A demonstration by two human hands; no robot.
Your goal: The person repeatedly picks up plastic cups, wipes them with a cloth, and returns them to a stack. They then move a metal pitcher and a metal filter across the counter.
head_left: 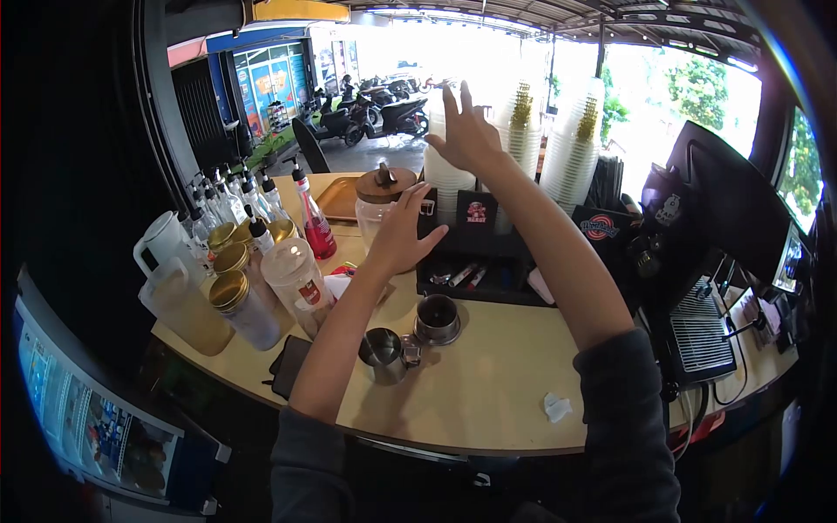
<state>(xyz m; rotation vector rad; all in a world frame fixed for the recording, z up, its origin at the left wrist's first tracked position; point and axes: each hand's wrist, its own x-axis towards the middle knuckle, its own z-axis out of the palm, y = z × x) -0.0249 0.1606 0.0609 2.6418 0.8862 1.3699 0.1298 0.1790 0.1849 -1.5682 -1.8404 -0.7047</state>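
My left hand (405, 235) is open, thumb and fingers apart, in front of a glass jar with a wooden lid (384, 185). Raised higher, my right hand (468, 135) has its fingers spread beside the tall stacks of clear plastic cups (571, 157), overlapping the nearest stack (448, 179) in view. Neither hand holds anything visible. Below them on the counter stand a metal pitcher (384, 353) and a small metal cup on a round base (437, 320). A black organizer (488, 253) with pens sits under the cup stacks.
Pump bottles, one with red liquid (319, 228), gold-lidded jars (229, 292) and plastic jugs (183, 305) crowd the left. A crumpled tissue (556, 407) lies near the counter's front edge (488, 451). At right are a dark screen (728, 192) and a machine with a drip tray (700, 336).
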